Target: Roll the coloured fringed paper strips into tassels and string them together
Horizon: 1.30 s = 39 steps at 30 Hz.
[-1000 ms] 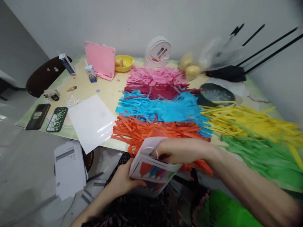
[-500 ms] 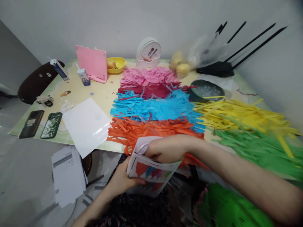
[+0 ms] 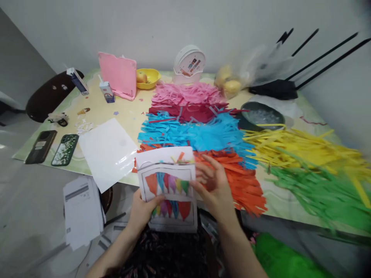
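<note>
My left hand (image 3: 145, 208) grips the lower left side of a flat packet (image 3: 171, 222), thumb across its front. The packet is upright and faces me; its front shows rows of coloured tassels in grey-lined frames. Small coloured strips (image 3: 181, 157) show near its top edge. My right hand (image 3: 213, 185) is at the packet's right edge, fingers apart and slightly curled, with the thumb tip over the edge. Behind the packet lies orange fringed paper (image 3: 243, 189). Beyond it are blue fringe (image 3: 197, 133), dark red fringe (image 3: 197, 112) and pink fringe (image 3: 188, 94).
Yellow fringe (image 3: 301, 150) and green fringe (image 3: 313, 185) spread at the right, near a dark bowl (image 3: 261, 114). At the left lie a white sheet (image 3: 108, 152) and two phones (image 3: 65, 150). A pink tablet case (image 3: 120, 77) stands behind, beside a yellow bowl (image 3: 153, 79).
My right hand has come out of the packet's top to its right side. The packet has turned upright to face me, still in my left hand. The view has shifted slightly.
</note>
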Tool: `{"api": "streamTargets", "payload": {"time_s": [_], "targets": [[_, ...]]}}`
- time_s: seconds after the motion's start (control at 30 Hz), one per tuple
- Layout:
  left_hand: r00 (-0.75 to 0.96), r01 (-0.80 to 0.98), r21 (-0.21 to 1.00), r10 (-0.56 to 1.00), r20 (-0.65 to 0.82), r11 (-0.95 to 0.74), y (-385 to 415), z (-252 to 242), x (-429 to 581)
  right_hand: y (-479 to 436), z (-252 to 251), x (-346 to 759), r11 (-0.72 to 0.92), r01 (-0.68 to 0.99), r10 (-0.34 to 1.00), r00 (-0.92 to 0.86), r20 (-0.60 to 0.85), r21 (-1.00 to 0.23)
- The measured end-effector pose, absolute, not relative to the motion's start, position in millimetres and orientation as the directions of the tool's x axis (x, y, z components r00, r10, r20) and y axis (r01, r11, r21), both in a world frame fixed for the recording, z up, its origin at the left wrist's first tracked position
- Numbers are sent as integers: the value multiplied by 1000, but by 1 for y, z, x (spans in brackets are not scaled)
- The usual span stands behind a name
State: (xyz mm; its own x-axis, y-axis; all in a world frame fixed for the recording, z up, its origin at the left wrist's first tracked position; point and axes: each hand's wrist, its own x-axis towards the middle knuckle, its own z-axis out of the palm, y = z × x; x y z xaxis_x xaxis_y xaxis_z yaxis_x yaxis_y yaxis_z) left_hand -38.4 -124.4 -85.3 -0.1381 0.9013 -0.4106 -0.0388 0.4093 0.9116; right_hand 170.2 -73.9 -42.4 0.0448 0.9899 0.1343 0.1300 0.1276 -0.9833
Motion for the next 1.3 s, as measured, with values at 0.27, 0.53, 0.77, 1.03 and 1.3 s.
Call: {"api": "streamTargets", "payload": {"time_s": [0.27, 0.53, 0.77, 1.03, 1.3], "targets": [[-117, -90, 994, 991, -71, 61, -99, -65, -48, -85, -66, 153, 95, 120, 947, 295, 127, -988], [-210, 43, 999, 978, 18, -10, -87, -63, -54, -95, -85, 163, 19, 143, 978, 201, 48, -990], [-177, 74, 992, 980, -90, 104, -89, -68, -72, -95, -78, 173, -77, 37, 986, 149, -71, -996], [22, -84, 972, 976, -218, 219, -78, -56, -83, -84, -72, 185, -131, 51, 991, -32, -133, -990], [168, 40, 971, 956, -239, 236, -72, -52, -98, -80, -68, 193, 54, 286, 990, -142, 13, -957]]}}
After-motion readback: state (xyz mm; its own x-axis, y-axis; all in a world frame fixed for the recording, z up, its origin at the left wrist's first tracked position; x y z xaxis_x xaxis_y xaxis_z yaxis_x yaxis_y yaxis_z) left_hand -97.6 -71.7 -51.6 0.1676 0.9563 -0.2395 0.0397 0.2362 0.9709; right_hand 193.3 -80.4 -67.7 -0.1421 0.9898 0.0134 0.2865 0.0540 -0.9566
